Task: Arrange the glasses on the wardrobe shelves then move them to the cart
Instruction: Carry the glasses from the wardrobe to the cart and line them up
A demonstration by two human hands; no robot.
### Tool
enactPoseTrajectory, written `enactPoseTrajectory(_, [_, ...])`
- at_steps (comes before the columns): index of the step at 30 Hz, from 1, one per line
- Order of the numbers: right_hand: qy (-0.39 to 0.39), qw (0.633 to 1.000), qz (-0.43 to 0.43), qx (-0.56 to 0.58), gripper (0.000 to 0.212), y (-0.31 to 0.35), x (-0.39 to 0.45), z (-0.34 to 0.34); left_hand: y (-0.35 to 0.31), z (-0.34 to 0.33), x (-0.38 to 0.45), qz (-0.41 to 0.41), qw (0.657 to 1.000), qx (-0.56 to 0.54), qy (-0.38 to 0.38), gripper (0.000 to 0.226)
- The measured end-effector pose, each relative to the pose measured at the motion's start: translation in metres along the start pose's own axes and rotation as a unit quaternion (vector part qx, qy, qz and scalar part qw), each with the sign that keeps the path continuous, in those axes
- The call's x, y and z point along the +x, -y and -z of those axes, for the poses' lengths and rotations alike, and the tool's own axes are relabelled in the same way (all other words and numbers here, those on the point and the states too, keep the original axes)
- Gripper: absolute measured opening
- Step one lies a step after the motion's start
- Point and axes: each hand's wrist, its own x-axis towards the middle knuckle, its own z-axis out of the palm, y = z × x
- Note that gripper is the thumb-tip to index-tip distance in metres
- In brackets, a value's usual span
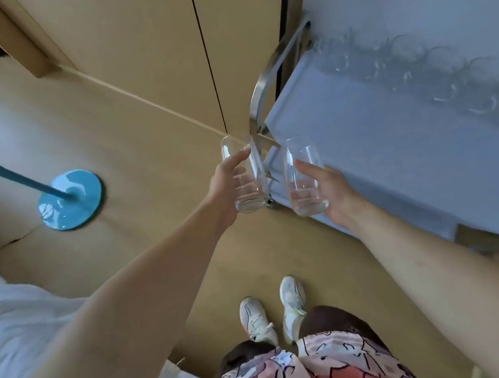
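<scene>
My left hand (225,189) grips a tall clear glass (244,173), held upright above the floor just left of the cart. A second clear glass (302,176) is gripped by my right hand (333,190) over the near left corner of the cart. The cart (397,152) has a pale blue-grey top tray and a metal handle (273,70) at its left end. Several clear glasses (436,69) stand in a row along the tray's far side. The closed wardrobe doors (172,39) rise behind the cart's handle.
A teal fan stand with a round base (70,199) stands on the floor to the left. White bedding (10,318) lies at the lower left. My feet in white shoes (272,313) stand on the tan floor beside the cart.
</scene>
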Motion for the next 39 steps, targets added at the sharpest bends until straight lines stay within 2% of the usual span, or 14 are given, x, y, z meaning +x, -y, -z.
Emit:
enactPoseTrajectory(2, [-0.01,1.0,-0.014,-0.015,0.071,-0.015,0.012,0.011,0.01,-0.007,0.015,0.023,1.0,0.021,0.005,0.102])
enactPoseTrajectory(5, [-0.016,1.0,-0.026,0.002,0.074,-0.036,0.029,0.025,0.025,-0.016,0.03,0.057,0.998,0.032,0.002,0.071])
enactPoseTrajectory(7, [-0.021,0.999,-0.034,0.014,0.072,-0.05,0.041,0.035,0.034,-0.022,0.044,0.081,0.996,0.033,0.0,0.062])
enactPoseTrajectory(8, [-0.021,0.999,-0.045,0.014,0.071,-0.058,0.048,0.039,0.041,-0.024,0.051,0.09,0.995,0.041,-0.009,0.068])
enactPoseTrajectory(10, [-0.021,0.997,-0.068,0.023,0.068,-0.073,0.058,0.048,0.054,-0.026,0.063,0.098,0.993,0.065,-0.022,0.099])
enactPoseTrajectory(11, [-0.022,0.996,-0.079,0.031,0.063,-0.08,0.063,0.052,0.059,-0.028,0.067,0.1,0.992,0.071,-0.027,0.103])
enactPoseTrajectory(14, [-0.015,0.993,-0.101,0.059,0.048,-0.099,0.075,0.059,0.073,-0.028,0.083,0.116,0.99,0.078,-0.033,0.076])
enactPoseTrajectory(16, [0.0,0.989,-0.107,0.1,0.042,-0.111,0.08,0.062,0.08,-0.028,0.092,0.121,0.987,0.097,-0.04,0.074])
enactPoseTrajectory(21, [-0.065,0.982,-0.113,0.135,0.068,-0.138,0.102,0.064,0.095,-0.03,0.123,0.126,0.983,0.132,-0.021,0.073])
enactPoseTrajectory(27, [-0.101,0.982,-0.068,0.142,0.074,-0.171,0.146,0.061,0.124,-0.017,0.175,0.112,0.978,0.176,0.018,0.064])
enactPoseTrajectory(33, [-0.12,0.985,0.002,0.126,0.051,-0.209,0.194,0.055,0.155,0.001,0.233,0.085,0.977,0.193,0.043,0.062])
enactPoseTrajectory(39, [-0.131,0.977,0.057,0.157,0.049,-0.234,0.244,0.065,0.177,0.006,0.293,0.047,0.979,0.159,0.115,0.067])
